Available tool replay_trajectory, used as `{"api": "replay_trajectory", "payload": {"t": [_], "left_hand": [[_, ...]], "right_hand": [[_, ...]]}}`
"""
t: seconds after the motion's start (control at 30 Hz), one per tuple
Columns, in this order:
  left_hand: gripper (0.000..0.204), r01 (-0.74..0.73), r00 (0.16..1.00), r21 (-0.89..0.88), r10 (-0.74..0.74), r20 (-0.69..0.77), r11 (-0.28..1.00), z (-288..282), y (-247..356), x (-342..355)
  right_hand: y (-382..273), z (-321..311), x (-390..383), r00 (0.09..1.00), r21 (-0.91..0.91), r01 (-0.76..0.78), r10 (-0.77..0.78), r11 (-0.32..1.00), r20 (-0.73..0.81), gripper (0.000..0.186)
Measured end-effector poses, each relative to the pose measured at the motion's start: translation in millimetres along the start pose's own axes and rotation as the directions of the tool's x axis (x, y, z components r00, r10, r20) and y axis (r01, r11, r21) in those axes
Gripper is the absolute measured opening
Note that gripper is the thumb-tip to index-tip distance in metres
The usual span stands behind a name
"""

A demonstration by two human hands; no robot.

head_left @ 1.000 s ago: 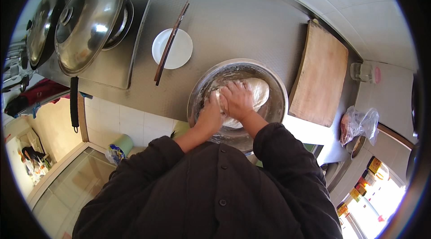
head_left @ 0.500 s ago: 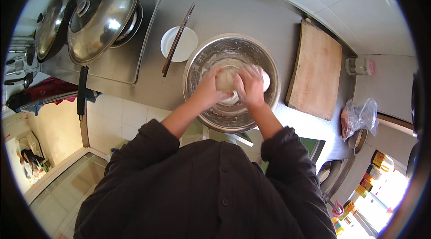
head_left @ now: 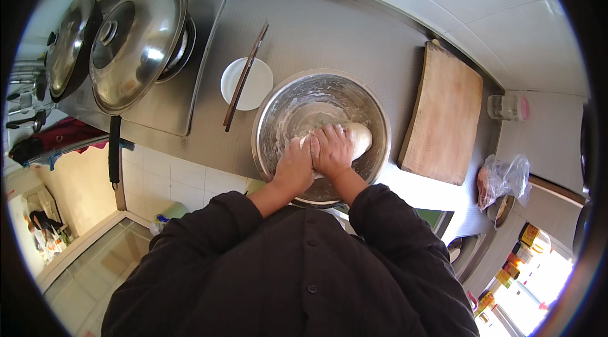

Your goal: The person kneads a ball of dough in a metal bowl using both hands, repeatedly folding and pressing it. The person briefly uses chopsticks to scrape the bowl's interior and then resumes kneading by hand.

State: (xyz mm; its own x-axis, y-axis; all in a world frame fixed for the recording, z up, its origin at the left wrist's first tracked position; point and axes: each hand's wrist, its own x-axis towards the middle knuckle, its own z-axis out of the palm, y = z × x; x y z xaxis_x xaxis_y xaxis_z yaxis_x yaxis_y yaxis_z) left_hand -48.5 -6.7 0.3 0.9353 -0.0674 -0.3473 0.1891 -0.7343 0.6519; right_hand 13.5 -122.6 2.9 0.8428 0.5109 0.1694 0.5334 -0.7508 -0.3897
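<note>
A wide steel mixing bowl (head_left: 316,90), its inside smeared with pale residue, holds a lump of white dough (head_left: 360,138). Both of my hands press down on the dough in the lower part of the bowl, side by side. My left hand (head_left: 294,166) has its fingers curled onto the left end of the lump, much of which it hides. My right hand (head_left: 332,153) grips the middle with fingers bent over it, touching the left hand. Behind the bowl, to its left, a white dish (head_left: 256,90) has dark chopsticks (head_left: 244,77) laid across it.
A wooden board (head_left: 443,112) lies on the steel counter (head_left: 342,26) to my right, with a lidded glass jar (head_left: 503,108) and a plastic bag (head_left: 503,178) beyond. Two lidded pans (head_left: 136,49) stand at left. Hanging utensils (head_left: 28,96) are at the far left edge.
Half a second ago my hands were higher in the bowl, blurred around the dough; now they have come down and together, pressing on it. The view has also shifted slightly.
</note>
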Motion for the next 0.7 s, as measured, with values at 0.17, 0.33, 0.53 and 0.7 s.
{"api": "replay_trajectory", "payload": {"t": [0.17,0.33,0.53,0.7], "left_hand": [[0.060,0.186,0.982,-0.040,-0.187,-0.021,0.982,-17.7,-15.6,45.6],[0.060,0.193,0.974,-0.015,-0.190,0.127,0.981,-24.4,-49.6,99.1],[0.055,0.164,0.984,-0.058,-0.167,-0.056,0.985,-41.5,-8.7,60.5],[0.047,0.052,0.969,-0.467,-0.159,-0.191,0.882,-13.9,-13.7,30.7]], "right_hand": [[8.8,28.3,56.4,0.999,-0.053,-0.038,0.039,0.998,0.026,0.030],[10.2,34.6,89.2,0.957,-0.148,-0.127,0.161,0.981,0.242,0.043],[50.3,-31.2,90.6,0.697,-0.302,-0.371,0.478,0.878,0.535,0.063],[84.8,-41.7,58.1,0.728,-0.208,-0.539,0.576,0.816,0.371,0.055]]}}
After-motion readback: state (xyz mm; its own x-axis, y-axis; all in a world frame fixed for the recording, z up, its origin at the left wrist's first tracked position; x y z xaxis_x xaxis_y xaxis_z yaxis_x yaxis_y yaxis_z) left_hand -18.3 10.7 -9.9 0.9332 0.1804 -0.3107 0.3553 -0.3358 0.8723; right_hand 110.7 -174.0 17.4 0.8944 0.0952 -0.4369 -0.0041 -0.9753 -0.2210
